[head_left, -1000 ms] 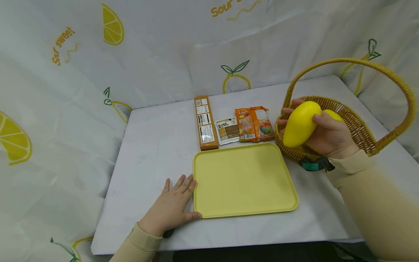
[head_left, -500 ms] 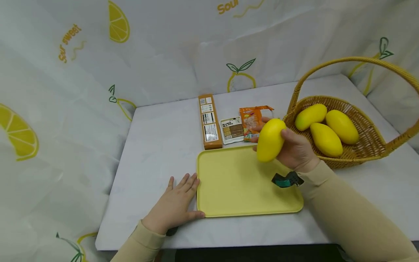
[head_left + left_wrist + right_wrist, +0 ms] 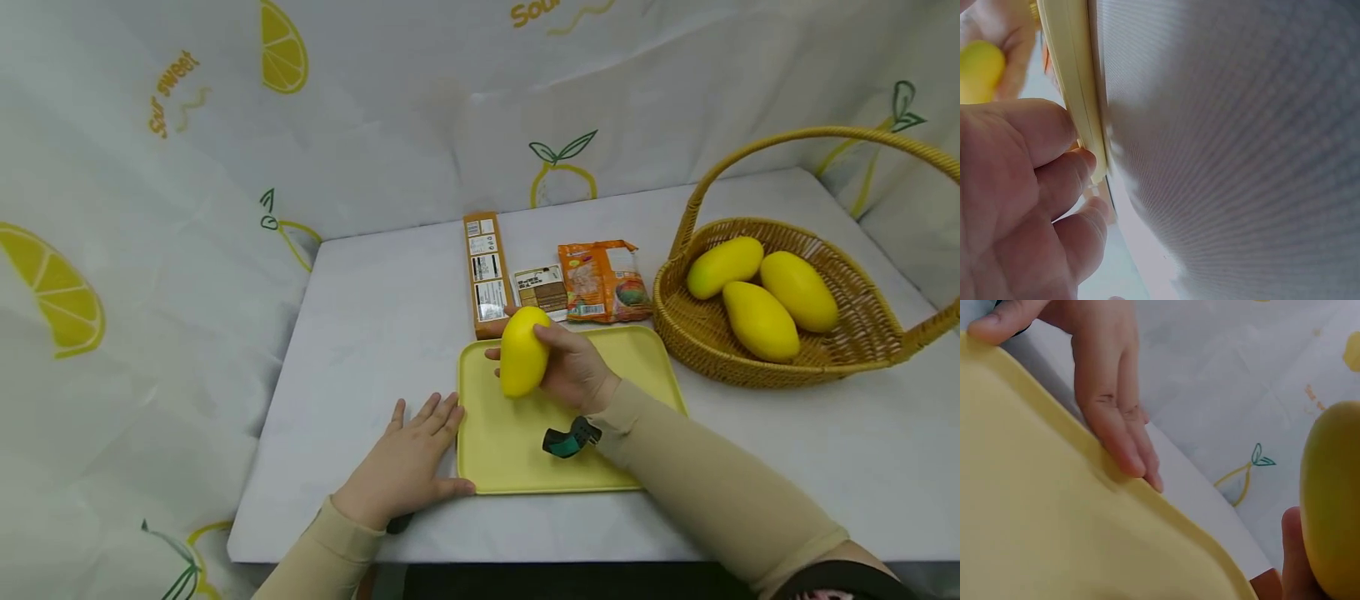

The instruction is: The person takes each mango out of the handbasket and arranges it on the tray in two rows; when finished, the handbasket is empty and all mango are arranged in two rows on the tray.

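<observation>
My right hand (image 3: 576, 367) grips a yellow mango (image 3: 524, 352) above the left half of a yellow tray (image 3: 517, 467). The same mango (image 3: 1335, 500) fills the right side of the right wrist view, with one fingertip showing beside it. At the tray's left edge, my left hand (image 3: 408, 467) lies with straight, spread fingers, fingertips and thumb touching the rim. The left wrist view shows its fingers (image 3: 1066, 187) against the tray's side (image 3: 1075, 69). Three more mangoes (image 3: 761, 321) lie in a wicker basket (image 3: 697, 346) to the right of the tray.
Behind the tray lie a long brown box (image 3: 487, 275), a small flat packet (image 3: 542, 290) and an orange bag (image 3: 604, 282). The basket's tall arched handle (image 3: 832, 133) rises at the right. A lemon-print cloth (image 3: 420, 108) hangs behind the white table (image 3: 360, 333).
My right hand has carried the mango leftward out of the basket to above the tray. The left hand keeps its place at the tray's edge. The head view has shifted slightly.
</observation>
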Tool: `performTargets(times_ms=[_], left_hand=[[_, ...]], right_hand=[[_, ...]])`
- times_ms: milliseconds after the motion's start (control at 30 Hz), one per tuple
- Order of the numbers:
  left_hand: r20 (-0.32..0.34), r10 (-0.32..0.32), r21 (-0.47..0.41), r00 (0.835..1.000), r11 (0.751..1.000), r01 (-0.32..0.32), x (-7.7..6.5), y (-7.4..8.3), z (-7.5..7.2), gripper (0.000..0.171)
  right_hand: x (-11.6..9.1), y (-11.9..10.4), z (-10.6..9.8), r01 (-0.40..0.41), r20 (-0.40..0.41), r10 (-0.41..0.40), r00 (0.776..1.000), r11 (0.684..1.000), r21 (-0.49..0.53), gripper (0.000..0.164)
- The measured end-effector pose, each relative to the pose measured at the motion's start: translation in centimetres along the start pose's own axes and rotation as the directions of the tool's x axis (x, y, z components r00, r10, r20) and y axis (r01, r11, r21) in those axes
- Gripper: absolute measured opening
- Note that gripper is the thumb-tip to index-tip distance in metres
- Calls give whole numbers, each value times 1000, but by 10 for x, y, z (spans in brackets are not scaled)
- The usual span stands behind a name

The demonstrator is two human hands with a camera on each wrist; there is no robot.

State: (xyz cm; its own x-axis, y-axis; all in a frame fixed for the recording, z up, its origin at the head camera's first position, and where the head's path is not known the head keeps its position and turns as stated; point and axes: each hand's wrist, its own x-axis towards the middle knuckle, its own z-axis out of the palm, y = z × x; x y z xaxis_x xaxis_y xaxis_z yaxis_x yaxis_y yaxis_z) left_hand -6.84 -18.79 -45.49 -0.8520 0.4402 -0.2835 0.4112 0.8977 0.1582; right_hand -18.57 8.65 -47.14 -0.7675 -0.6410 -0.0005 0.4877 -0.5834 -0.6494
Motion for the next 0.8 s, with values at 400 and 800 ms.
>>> performTargets(times_ms=[400, 800], left_hand=[[8, -4, 13, 1000, 1000, 4, 1, 0, 0, 110], [11, 5, 13, 1000, 1000, -5, 1, -1, -2, 109]], right_hand=[[18, 32, 6, -87, -82, 69, 994, 963, -254, 62], [23, 37, 15, -166, -193, 95, 977, 902, -398, 72]])
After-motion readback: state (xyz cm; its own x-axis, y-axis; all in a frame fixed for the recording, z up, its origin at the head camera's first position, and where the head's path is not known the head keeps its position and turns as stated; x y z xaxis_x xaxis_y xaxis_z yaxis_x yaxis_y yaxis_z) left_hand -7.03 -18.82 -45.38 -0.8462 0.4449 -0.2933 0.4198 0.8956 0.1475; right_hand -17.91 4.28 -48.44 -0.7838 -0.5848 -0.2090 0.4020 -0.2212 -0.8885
